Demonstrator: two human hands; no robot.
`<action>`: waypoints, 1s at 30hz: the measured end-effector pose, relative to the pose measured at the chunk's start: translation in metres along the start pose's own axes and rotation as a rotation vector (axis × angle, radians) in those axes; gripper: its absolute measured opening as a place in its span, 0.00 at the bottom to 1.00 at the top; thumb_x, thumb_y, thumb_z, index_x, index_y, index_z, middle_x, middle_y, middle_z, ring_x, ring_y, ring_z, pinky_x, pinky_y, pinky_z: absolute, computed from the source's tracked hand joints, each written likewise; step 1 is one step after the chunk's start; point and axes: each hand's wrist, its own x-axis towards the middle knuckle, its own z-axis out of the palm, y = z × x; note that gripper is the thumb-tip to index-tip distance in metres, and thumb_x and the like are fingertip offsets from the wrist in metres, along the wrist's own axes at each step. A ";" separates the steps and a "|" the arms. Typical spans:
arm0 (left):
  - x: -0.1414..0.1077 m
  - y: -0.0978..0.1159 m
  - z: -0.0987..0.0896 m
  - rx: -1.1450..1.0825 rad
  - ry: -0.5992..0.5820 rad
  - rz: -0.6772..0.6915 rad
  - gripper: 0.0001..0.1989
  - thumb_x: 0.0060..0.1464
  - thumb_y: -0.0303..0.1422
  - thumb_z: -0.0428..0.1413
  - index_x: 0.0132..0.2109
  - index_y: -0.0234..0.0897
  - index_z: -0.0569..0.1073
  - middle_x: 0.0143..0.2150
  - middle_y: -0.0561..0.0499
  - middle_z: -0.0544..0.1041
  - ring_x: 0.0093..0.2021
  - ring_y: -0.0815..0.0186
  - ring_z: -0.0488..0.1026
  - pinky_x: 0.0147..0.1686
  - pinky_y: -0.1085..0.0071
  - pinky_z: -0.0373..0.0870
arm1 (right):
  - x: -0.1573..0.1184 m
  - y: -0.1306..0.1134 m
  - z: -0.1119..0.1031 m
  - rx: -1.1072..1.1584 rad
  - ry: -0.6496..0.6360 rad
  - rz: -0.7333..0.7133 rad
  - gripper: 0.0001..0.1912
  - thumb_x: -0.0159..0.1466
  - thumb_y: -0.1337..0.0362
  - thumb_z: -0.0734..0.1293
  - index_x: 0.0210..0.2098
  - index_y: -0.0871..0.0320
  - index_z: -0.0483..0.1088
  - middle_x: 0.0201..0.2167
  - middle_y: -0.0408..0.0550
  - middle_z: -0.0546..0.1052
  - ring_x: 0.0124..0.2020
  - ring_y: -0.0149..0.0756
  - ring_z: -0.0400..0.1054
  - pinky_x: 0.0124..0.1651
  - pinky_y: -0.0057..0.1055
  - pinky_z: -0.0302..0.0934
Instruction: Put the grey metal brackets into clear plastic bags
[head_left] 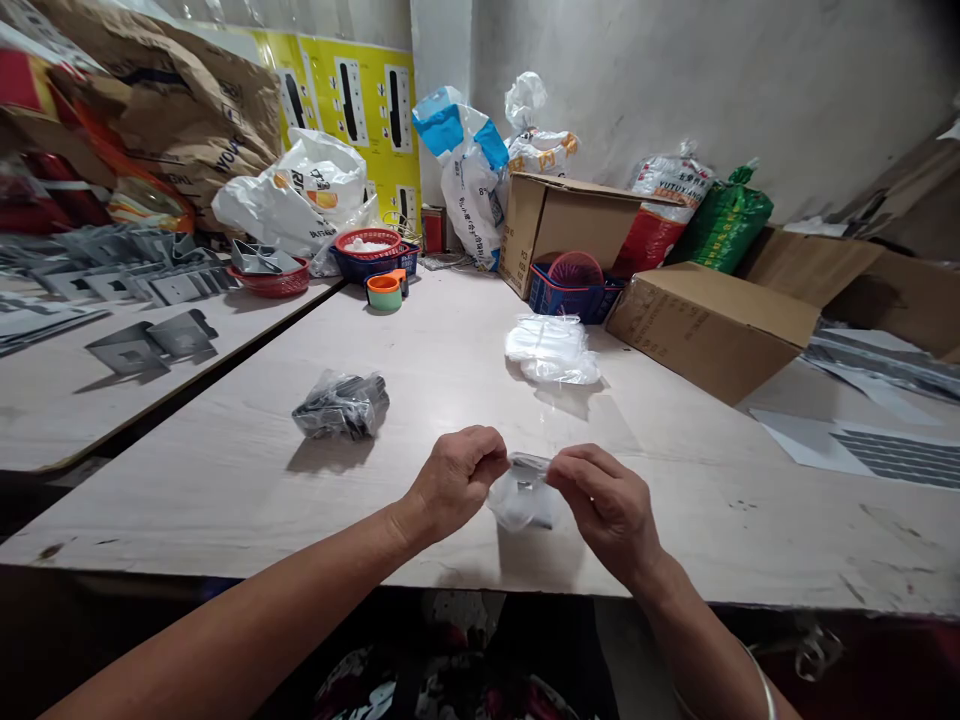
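Observation:
Near the table's front edge, a clear plastic bag with a grey metal piece in it is between my hands. My left hand pinches the bag's upper left side. On the upper right side, my right hand closes its fingertips on the bag. Left of them lies a clear bag of dark parts. Beyond my hands sits a stack of clear plastic bags.
Bent grey metal pieces stand on the left table, across a gap. At the back are a red basket, an orange and green tape roll, a blue basket and an open cardboard box. Striped sheets lie right.

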 end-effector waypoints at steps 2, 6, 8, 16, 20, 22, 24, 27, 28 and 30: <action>0.002 0.003 -0.004 -0.021 0.038 -0.012 0.06 0.50 0.25 0.50 0.26 0.34 0.66 0.24 0.56 0.66 0.24 0.75 0.63 0.24 0.78 0.61 | 0.010 -0.003 -0.003 -0.050 0.009 -0.035 0.07 0.61 0.73 0.61 0.34 0.59 0.69 0.30 0.46 0.71 0.31 0.30 0.64 0.33 0.28 0.61; 0.007 0.003 -0.007 -0.205 0.090 -0.138 0.04 0.51 0.30 0.52 0.29 0.35 0.66 0.23 0.57 0.64 0.20 0.77 0.62 0.19 0.79 0.61 | 0.025 -0.007 -0.005 -0.115 0.074 -0.104 0.08 0.61 0.73 0.60 0.36 0.58 0.68 0.31 0.46 0.71 0.33 0.30 0.64 0.34 0.28 0.60; 0.006 0.001 -0.005 -0.362 0.075 -0.223 0.05 0.51 0.32 0.53 0.32 0.36 0.64 0.22 0.60 0.62 0.16 0.76 0.62 0.15 0.79 0.60 | 0.027 -0.008 -0.003 -0.129 0.039 -0.096 0.06 0.62 0.72 0.60 0.36 0.58 0.66 0.29 0.45 0.70 0.30 0.30 0.63 0.32 0.28 0.59; -0.025 -0.014 0.014 -0.564 -0.118 -0.290 0.08 0.51 0.35 0.54 0.33 0.34 0.66 0.23 0.56 0.66 0.23 0.72 0.67 0.24 0.73 0.68 | -0.003 -0.007 0.026 -0.144 -0.061 0.107 0.05 0.62 0.69 0.60 0.29 0.58 0.64 0.24 0.43 0.64 0.26 0.29 0.59 0.28 0.27 0.55; -0.040 -0.030 0.032 -0.212 -0.119 -0.031 0.08 0.49 0.29 0.55 0.39 0.34 0.69 0.33 0.51 0.69 0.31 0.70 0.67 0.30 0.72 0.67 | -0.022 -0.010 0.041 -0.104 -0.165 0.085 0.10 0.62 0.73 0.58 0.39 0.58 0.67 0.34 0.49 0.67 0.34 0.32 0.63 0.34 0.27 0.60; -0.044 -0.037 0.042 -0.038 -0.068 0.088 0.07 0.52 0.26 0.49 0.39 0.34 0.70 0.34 0.49 0.68 0.33 0.69 0.67 0.33 0.71 0.67 | -0.031 -0.009 0.046 -0.092 -0.222 0.047 0.15 0.62 0.75 0.56 0.45 0.60 0.65 0.40 0.52 0.67 0.40 0.34 0.63 0.37 0.28 0.62; -0.046 -0.042 0.050 0.130 0.030 0.147 0.10 0.54 0.25 0.46 0.36 0.34 0.72 0.33 0.48 0.68 0.34 0.67 0.66 0.32 0.70 0.66 | -0.038 -0.004 0.050 -0.141 -0.231 -0.011 0.16 0.62 0.76 0.55 0.47 0.62 0.65 0.43 0.54 0.66 0.43 0.35 0.62 0.39 0.29 0.62; -0.045 -0.044 0.057 0.359 0.125 0.190 0.09 0.52 0.26 0.47 0.29 0.34 0.71 0.31 0.47 0.67 0.33 0.65 0.63 0.30 0.69 0.64 | -0.042 0.004 0.052 -0.325 -0.196 -0.092 0.12 0.63 0.73 0.56 0.43 0.60 0.67 0.41 0.52 0.69 0.42 0.39 0.61 0.41 0.35 0.59; -0.044 -0.044 0.058 0.413 0.130 0.208 0.09 0.52 0.26 0.47 0.28 0.34 0.71 0.30 0.47 0.66 0.33 0.64 0.62 0.30 0.68 0.63 | -0.042 0.006 0.051 -0.387 -0.187 -0.111 0.11 0.63 0.72 0.57 0.42 0.59 0.68 0.38 0.51 0.70 0.42 0.40 0.60 0.41 0.37 0.57; -0.043 -0.044 0.060 0.484 0.115 0.255 0.08 0.50 0.25 0.48 0.27 0.34 0.70 0.29 0.46 0.66 0.31 0.64 0.61 0.29 0.68 0.63 | -0.038 0.009 0.050 -0.468 -0.200 -0.140 0.10 0.63 0.70 0.58 0.40 0.58 0.68 0.33 0.49 0.71 0.38 0.40 0.60 0.39 0.38 0.54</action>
